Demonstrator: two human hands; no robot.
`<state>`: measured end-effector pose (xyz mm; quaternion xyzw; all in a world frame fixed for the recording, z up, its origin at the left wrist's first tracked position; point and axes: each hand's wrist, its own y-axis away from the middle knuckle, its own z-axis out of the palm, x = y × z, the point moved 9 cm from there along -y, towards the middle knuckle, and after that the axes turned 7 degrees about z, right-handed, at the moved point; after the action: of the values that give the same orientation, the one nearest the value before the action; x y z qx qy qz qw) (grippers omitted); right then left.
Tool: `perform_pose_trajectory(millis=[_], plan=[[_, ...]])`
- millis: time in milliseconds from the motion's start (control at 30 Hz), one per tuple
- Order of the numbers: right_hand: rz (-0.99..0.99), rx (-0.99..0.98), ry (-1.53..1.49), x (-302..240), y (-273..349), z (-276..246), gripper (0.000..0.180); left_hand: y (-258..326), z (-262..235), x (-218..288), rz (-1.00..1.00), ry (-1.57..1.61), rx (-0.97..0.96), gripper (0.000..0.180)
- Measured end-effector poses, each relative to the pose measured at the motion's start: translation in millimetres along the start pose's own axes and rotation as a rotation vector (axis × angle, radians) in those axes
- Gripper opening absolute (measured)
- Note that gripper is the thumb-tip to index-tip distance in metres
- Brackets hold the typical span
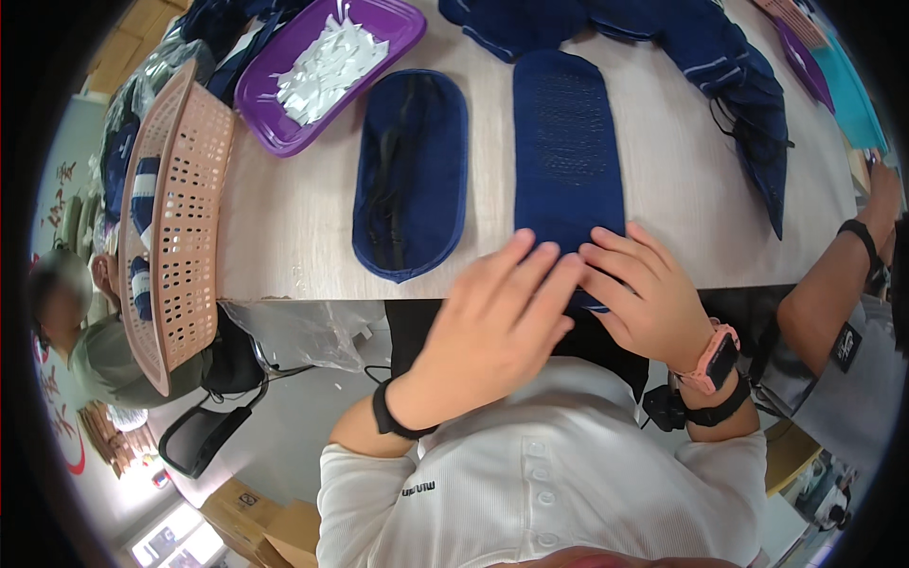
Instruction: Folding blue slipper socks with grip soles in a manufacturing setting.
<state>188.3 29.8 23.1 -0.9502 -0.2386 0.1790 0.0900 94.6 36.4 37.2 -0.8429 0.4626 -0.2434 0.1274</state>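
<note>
A long navy fabric strip (568, 208) with a rounded far end and a black dotted, textured patch lies lengthwise in front of me. Its near end reaches the table edge, partly hidden under my hands. My left hand (497, 322) rests with outstretched fingers on that near end. From the right, my right hand (649, 298) meets it there, fingers spread and slightly bent over the cloth, fingertips close to the left ones. Neither hand grips anything that I can see. To the left lies a navy oval fabric piece (431, 180) with black bands along its middle.
A purple tray (270, 133) of white slips stands at the far left, beside a pink perforated basket (194, 227) at the table edge. Navy fabric (701, 57) is heaped at the back right. Another person's arm (824, 293) is at the right; a person (104, 350) sits left.
</note>
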Motion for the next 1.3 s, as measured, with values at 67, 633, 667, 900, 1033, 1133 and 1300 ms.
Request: perform_pose_trajectory(millis=[67,633,667,900,1033,1133,1300], plan=[[0.033,-0.028,0.038,5,3,-1,0.033,-2,19,3,-0.052,0.032,-0.031,0.062],[0.031,0.050,0.008,8,7,-3,0.033,-1,28,-2,0.005,-0.047,-0.066,0.054],[0.052,0.043,-0.018,9,5,-6,0.033,-3,27,-2,-0.004,-0.022,-0.066,0.053],[0.123,0.001,-0.215,7,0,-12,0.026,1,16,-8,0.024,0.097,0.066,0.037],[0.066,0.062,-0.276,15,3,-9,0.017,-5,17,-9,-0.019,0.088,0.082,0.023],[0.182,0.195,-0.432,26,-1,-17,0.012,-12,14,-11,-0.063,0.101,0.095,0.022],[0.363,0.080,-0.361,36,-14,-11,0.009,-14,13,-23,-0.187,0.160,0.163,0.019]])
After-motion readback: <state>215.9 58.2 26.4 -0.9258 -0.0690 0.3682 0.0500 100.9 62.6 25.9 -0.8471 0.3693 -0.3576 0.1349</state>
